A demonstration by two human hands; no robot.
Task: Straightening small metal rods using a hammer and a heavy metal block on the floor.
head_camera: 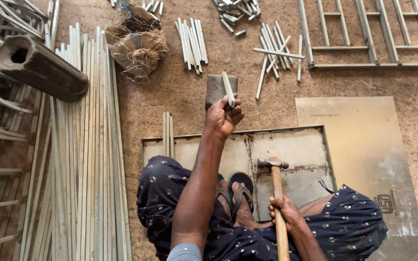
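Pinching a short pale strip between closed fingertips, the left hand holds it over, perhaps touching, the dark block. Nearer than that block, the right hand wraps tightly around a hammer.

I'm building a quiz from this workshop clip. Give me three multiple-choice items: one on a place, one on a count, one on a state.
1. Where does the hammer head rest?
A. on the metal sheet
B. on the log
C. on the fibre bundle

2. How many short strips does the left hand hold?
A. one
B. three
C. five

3. How is the right hand?
A. flat and open
B. closed on the hammer handle
C. empty

Key: 1 A, the head touches the sheet; 2 A, a single short strip shows; 3 B, fingers wrap the handle.
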